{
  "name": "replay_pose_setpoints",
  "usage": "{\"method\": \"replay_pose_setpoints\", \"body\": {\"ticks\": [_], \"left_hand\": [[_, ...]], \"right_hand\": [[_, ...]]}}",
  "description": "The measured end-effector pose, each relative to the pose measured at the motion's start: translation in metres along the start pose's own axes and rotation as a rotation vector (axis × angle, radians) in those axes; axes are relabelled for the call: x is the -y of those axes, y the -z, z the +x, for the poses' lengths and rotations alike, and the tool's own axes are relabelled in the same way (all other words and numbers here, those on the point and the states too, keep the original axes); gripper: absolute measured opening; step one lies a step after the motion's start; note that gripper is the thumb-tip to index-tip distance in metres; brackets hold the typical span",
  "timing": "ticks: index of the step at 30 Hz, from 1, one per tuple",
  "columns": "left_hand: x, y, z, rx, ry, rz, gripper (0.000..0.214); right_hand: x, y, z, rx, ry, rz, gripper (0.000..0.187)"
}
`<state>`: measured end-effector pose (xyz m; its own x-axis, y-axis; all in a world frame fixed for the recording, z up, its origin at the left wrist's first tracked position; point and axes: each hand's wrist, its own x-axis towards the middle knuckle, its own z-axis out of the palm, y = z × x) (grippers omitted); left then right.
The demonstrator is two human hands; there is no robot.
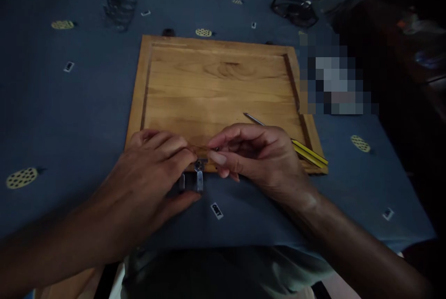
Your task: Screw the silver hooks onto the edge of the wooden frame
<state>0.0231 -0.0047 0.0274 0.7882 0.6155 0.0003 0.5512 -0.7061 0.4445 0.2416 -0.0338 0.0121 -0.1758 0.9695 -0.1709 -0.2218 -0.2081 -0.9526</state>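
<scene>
A wooden panel (219, 85) with a raised frame lies flat on a blue patterned cloth. At its near edge sits a small metal hinge (198, 174). My left hand (153, 173) rests over the hinge with its fingers curled and pressed on it. My right hand (258, 155) is beside it, fingers pinched on a small dark screw (216, 149) right at the panel's edge. A yellow-handled screwdriver (306, 152) lies on the panel behind my right hand, its metal shaft pointing up and left.
The blue cloth (69, 117) covers the table and hangs over its near edge. A dark wire object (120, 6) sits at the back left and a dark glasses-like object (295, 9) at the back right. The right side is dark.
</scene>
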Motion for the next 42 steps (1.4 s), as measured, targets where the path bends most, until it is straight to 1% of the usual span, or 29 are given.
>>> {"method": "replay_pose_setpoints", "body": {"ticks": [3, 5, 8, 11, 14, 19, 21, 24, 26, 30, 38, 42], "left_hand": [[0.001, -0.001, 0.000, -0.019, -0.007, -0.007, 0.018], [0.001, -0.003, 0.000, -0.035, -0.008, -0.009, 0.017], [0.002, -0.003, 0.000, -0.032, -0.002, -0.009, 0.016], [0.002, -0.003, 0.001, -0.024, -0.006, -0.010, 0.017], [0.002, -0.002, 0.001, -0.018, -0.012, 0.002, 0.018], [0.002, -0.002, 0.001, -0.040, -0.020, -0.018, 0.019], [0.001, -0.001, 0.001, -0.026, -0.008, -0.012, 0.018], [0.000, 0.001, 0.001, 0.001, 0.009, 0.015, 0.018], [0.000, 0.000, 0.002, -0.003, 0.005, 0.021, 0.019], [0.002, -0.002, 0.001, -0.034, -0.008, 0.012, 0.021], [0.001, -0.002, 0.002, -0.029, 0.000, 0.018, 0.017], [0.001, -0.003, 0.002, -0.036, 0.014, 0.045, 0.017]], "right_hand": [[0.000, 0.001, -0.001, 0.003, -0.011, -0.031, 0.024], [0.000, 0.001, -0.002, 0.000, -0.004, -0.065, 0.020], [-0.001, 0.002, -0.002, -0.002, 0.065, -0.162, 0.006], [-0.001, 0.005, -0.002, -0.006, 0.170, -0.296, 0.012], [0.000, 0.006, -0.002, -0.012, 0.190, -0.359, 0.004], [-0.002, 0.004, -0.002, -0.076, 0.124, -0.355, 0.026], [-0.004, 0.004, -0.002, -0.092, 0.117, -0.350, 0.028], [-0.005, 0.005, -0.003, -0.051, 0.118, -0.386, 0.026], [-0.005, 0.006, -0.004, -0.018, 0.155, -0.455, 0.021], [-0.007, 0.008, -0.005, 0.018, 0.288, -0.603, 0.004], [-0.014, 0.008, -0.006, 0.026, 0.432, -0.743, 0.006], [-0.013, 0.008, -0.006, 0.065, 0.498, -0.821, 0.006]]}}
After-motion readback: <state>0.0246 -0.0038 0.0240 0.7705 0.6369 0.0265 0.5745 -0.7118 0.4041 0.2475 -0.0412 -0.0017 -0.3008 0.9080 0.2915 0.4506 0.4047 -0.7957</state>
